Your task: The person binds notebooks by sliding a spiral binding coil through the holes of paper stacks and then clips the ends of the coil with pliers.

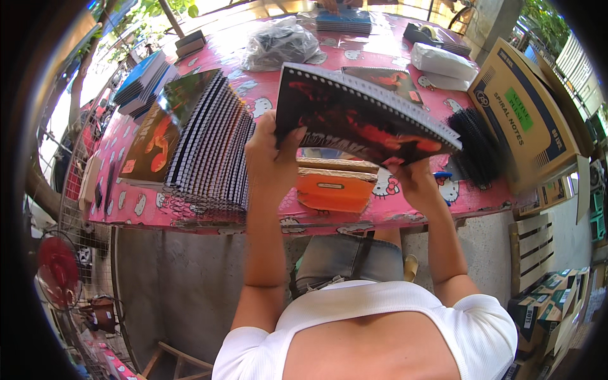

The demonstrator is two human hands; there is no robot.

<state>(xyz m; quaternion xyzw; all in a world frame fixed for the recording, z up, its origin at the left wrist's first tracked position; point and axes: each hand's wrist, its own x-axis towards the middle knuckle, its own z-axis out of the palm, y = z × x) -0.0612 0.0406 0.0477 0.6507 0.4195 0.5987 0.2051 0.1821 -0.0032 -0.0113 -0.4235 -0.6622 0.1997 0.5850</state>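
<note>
**Both hands grip a dark notebook above a pink surface**

The left hand [272, 139] pinches the left end of the dark notebook [354, 120], its thumb laid over the cover and its other fingers mostly hidden. The right hand [415, 180] pinches the lower edge near the right corner. Between them the notebook is raised and tilted, its upper edge sloping down toward three o'clock, with a row of small marks, holes or loops, along that edge.

Taking the notebook as the dial's centre, an orange box [332, 192] sits between six and seven o'clock, and a blue pen [443, 174] lies at four, just beside the right hand. A flat notebook [389, 79] rests at one, partly covered. Black coils [475, 149] lie between three and four, near a large carton [525, 120] at three. Toward nine stands a tall stack of spiral notebooks [209, 145]; a plastic bag [282, 44] lies between ten and eleven. Farther out on the pink surface [389, 41], at twelve, is a blue stack [344, 22], with another person's hand [332, 5] beside it.
</note>
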